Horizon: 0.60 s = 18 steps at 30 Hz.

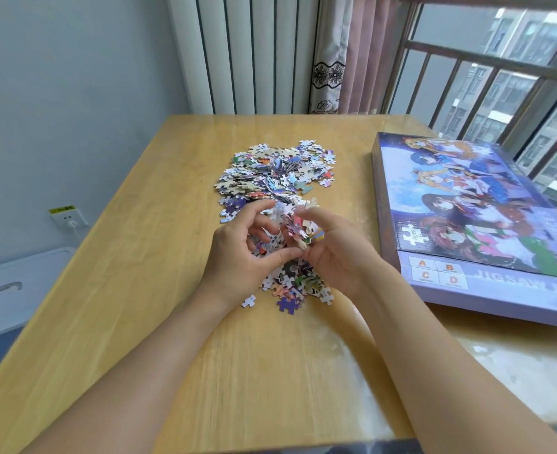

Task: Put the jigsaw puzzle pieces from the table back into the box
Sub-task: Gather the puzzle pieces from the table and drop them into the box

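Between right-hand fingers (306, 215): puzzle pieces (298, 228).

Multicolour pieces (277, 172), lavender box (473, 224), tan table (139, 290)

2 hands meet over a big pile of puzzle pieces (272, 178) on the wooden surface (133, 290). The right hand (333, 253) holds a bunch of pieces; the left hand (241, 253) curls beside it. The closed purple box (473, 224) lies to the right.
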Tool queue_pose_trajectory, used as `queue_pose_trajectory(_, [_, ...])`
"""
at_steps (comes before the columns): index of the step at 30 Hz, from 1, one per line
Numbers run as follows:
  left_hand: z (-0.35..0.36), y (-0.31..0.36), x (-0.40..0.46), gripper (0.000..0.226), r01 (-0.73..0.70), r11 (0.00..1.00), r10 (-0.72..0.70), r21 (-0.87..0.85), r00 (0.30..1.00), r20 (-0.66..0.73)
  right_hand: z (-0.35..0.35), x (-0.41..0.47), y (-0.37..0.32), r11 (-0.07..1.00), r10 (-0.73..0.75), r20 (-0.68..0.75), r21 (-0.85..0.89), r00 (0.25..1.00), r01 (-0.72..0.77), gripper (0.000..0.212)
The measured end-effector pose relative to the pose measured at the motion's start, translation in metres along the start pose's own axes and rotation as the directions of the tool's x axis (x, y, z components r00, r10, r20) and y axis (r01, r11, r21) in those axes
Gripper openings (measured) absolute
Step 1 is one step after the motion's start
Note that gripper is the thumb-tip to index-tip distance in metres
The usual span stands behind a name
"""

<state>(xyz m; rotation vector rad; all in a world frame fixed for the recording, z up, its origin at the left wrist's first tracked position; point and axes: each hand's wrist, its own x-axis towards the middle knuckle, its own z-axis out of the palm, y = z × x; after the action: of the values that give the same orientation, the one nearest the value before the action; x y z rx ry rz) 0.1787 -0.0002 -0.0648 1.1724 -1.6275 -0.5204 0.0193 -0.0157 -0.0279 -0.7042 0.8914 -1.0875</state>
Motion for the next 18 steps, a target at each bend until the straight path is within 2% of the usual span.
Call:
queue_pose_trajectory(5, [0.004,-0.001,0.002,0.048,-0.035,0.999,0.035,0.012,0.999,-0.022,0.001,0.006,0.000,0.988,0.031,-0.064,0.152,0.997,-0.021,0.048])
queue_pose_trajectory(8, [0.005,0.002,0.004,0.034,-0.100,0.992,0.104,0.072,0.993,-0.053,0.000,0.014,0.006,0.985,0.029,-0.152,0.171,0.988,-0.003,0.041])
queue_pose_trajectory(10, [0.006,0.002,0.004,0.029,-0.120,0.988,0.125,0.094,0.991,-0.052,-0.001,0.016,0.009,0.987,0.020,-0.159,0.160,0.987,0.006,0.036])
queue_pose_trajectory(14, [0.009,0.007,0.000,0.037,-0.118,0.993,0.119,0.021,0.991,-0.056,0.003,0.012,0.010,0.988,-0.019,-0.141,0.148,0.990,0.040,0.026])
queue_pose_trajectory(18, [0.022,0.022,-0.007,0.047,-0.032,0.994,0.025,-0.100,0.997,-0.076,0.007,0.008,0.012,0.986,-0.018,-0.176,0.162,0.984,0.047,0.018])
